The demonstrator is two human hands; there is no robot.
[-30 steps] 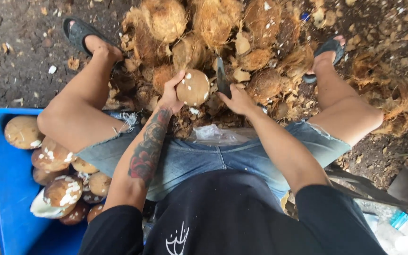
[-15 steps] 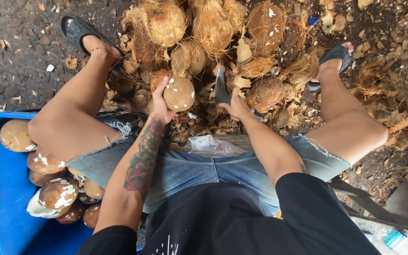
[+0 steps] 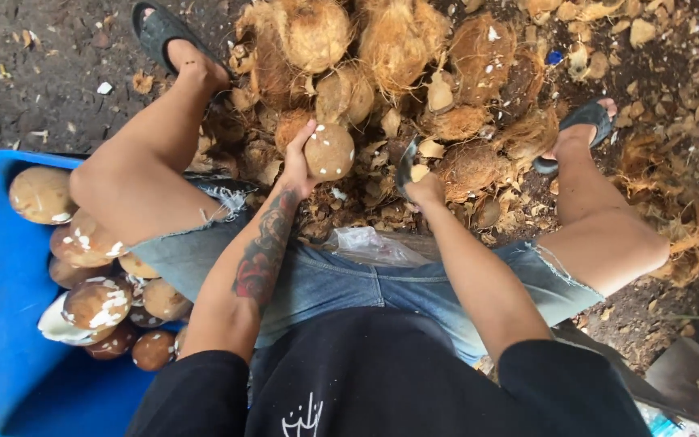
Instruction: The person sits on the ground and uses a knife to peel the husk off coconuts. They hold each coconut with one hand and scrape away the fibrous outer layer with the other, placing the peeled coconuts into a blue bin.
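My left hand (image 3: 297, 162) grips a round, husked brown coconut (image 3: 330, 151), held out in front of my knees. My right hand (image 3: 425, 188) is closed around the handle of a curved dark blade (image 3: 405, 165), whose tip points up beside the coconut, a short gap to its right. Just beyond both hands lies a heap of fibrous coconut husks (image 3: 382, 57). I sit with my legs apart, a foot in a dark sandal on each side of the heap.
A blue tub (image 3: 10, 324) at my left holds several peeled brown coconuts (image 3: 91, 243). A clear plastic bag (image 3: 370, 245) lies between my knees. Loose husk fibres (image 3: 673, 210) litter the dirt ground at right.
The coconut in my left hand has stayed in place between my knees; my right hand with the blade has shifted slightly away from it. The view has tilted a little.
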